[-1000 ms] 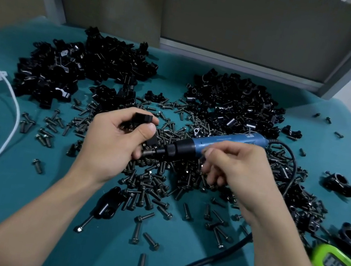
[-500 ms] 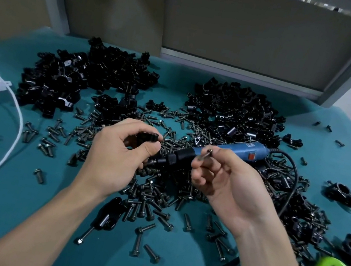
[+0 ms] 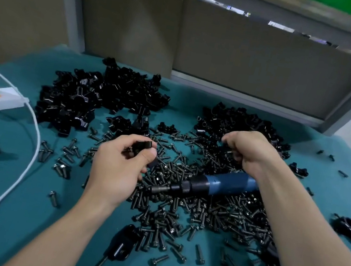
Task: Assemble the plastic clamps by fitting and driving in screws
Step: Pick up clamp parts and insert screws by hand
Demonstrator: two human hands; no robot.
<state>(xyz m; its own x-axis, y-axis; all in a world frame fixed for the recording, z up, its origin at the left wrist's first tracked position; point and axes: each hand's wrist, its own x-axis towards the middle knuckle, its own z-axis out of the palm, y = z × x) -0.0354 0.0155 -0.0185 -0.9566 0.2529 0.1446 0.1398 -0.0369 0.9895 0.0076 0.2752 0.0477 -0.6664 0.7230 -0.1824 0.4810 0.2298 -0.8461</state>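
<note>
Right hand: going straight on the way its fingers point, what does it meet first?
Probably the pile of black clamps, at its near edge where loose screws begin. The right hand points away and left, close over that edge; its height is unclear.

The left hand [image 3: 116, 169] is pinching a black clamp piece [image 3: 143, 145] at its fingertips. The right hand [image 3: 253, 153] is hanging with fingers [image 3: 230, 140] curled over the clamp pile [image 3: 242, 121]; any grip is unclear. Behind those fingers, the blue screwdriver [image 3: 219, 184] is lying on the screws [image 3: 202, 212].
</note>
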